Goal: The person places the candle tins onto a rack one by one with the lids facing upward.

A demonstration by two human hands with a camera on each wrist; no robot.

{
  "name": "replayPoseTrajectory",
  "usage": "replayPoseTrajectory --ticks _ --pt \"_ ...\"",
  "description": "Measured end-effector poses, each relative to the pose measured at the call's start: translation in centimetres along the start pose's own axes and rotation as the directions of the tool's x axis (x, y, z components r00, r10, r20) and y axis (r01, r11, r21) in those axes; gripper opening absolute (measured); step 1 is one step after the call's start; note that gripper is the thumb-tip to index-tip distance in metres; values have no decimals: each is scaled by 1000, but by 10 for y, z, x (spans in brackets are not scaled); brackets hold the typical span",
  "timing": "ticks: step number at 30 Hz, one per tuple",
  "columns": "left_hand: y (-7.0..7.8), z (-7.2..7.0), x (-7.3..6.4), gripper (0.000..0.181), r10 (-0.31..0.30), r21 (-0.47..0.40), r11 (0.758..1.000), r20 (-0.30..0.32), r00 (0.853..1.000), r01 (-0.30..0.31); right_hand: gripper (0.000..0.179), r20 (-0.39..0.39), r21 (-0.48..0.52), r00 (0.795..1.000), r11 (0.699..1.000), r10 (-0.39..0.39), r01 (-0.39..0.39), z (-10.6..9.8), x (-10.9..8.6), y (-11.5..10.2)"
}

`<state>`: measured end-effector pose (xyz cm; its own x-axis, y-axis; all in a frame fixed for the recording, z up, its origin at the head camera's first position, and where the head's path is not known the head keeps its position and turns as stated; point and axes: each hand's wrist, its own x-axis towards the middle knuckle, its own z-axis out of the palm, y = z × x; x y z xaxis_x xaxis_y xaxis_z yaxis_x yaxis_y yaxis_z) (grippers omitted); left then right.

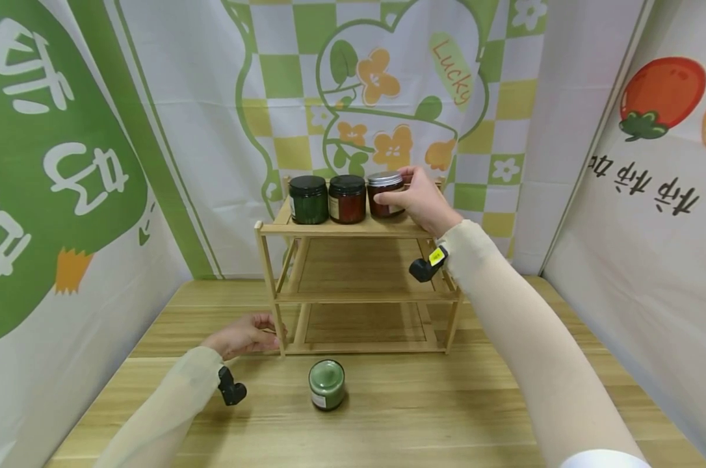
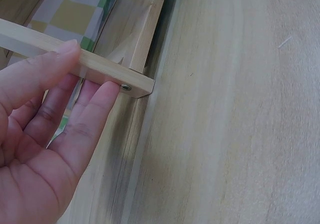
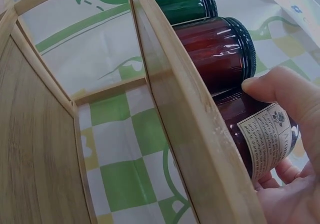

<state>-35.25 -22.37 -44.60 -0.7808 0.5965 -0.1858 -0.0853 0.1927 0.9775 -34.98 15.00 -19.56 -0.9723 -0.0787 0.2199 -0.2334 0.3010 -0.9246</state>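
Head view: my right hand (image 1: pixel 423 198) grips the silver-lidded jar (image 1: pixel 383 184) at the rack's top shelf (image 1: pixel 329 229), right of its middle, thumb on the front side and fingers round the back. Just to its left stands the red jar (image 1: pixel 348 201), black-lidded, and beyond that the dark green jar (image 1: pixel 309 201), near the shelf's left edge. From the right wrist, the jar I hold shows a printed label (image 3: pixel 267 136) below my thumb. My left hand (image 1: pixel 244 337) pinches the rack's front left leg (image 1: pixel 268 273) low down, close to the table (image 1: pixel 388 416), thumb on one side and fingertips on the other. A pale green jar (image 1: pixel 327 383) sits on the table before the rack's bottom front edge, left of its middle; I cannot tell which way up it is.
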Motion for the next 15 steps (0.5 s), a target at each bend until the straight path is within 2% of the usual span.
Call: replayPoseTrajectory --ticks 10,15 --pt "2 2 -2 23 5 11 1000 -8 1000 -5 72 20 14 1000 1000 14 -14 -3 -1 0" --pt "2 3 -3 22 3 4 1000 -8 1000 -3 74 21 -24 1000 999 23 -23 -4 -3 0"
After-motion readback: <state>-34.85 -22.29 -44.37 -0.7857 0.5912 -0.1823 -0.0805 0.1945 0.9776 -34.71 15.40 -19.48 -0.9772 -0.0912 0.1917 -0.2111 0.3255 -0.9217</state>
